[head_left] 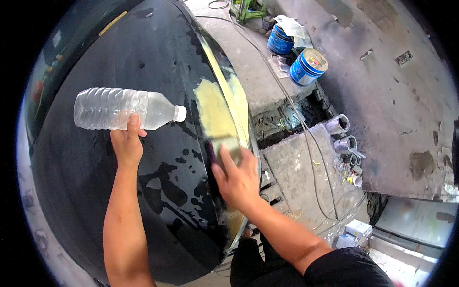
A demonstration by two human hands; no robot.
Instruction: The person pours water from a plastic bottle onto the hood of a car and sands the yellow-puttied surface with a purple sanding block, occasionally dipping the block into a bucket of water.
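My left hand (128,142) grips a clear ribbed plastic bottle (107,107) with a white cap, held on its side over a dark car panel (91,158). The cap points right and clear liquid shows inside. Beneath my right hand (236,177) a pale, flat sanding block (225,143) presses on the panel's right edge. My right fingers lie over the block and hide part of it; the hand is slightly blurred. Just beyond the block spreads a patch of yellow body filler (210,107), which follows the edge ridge. Wet puddles (174,191) dot the panel near my forearms.
Right of the panel is a concrete floor with a dark pit (311,112). Blue paint pails (302,71) stand at the far right. A hose (282,91) snakes across the floor. Open cans (338,124) and small white boxes (357,228) sit by the wall.
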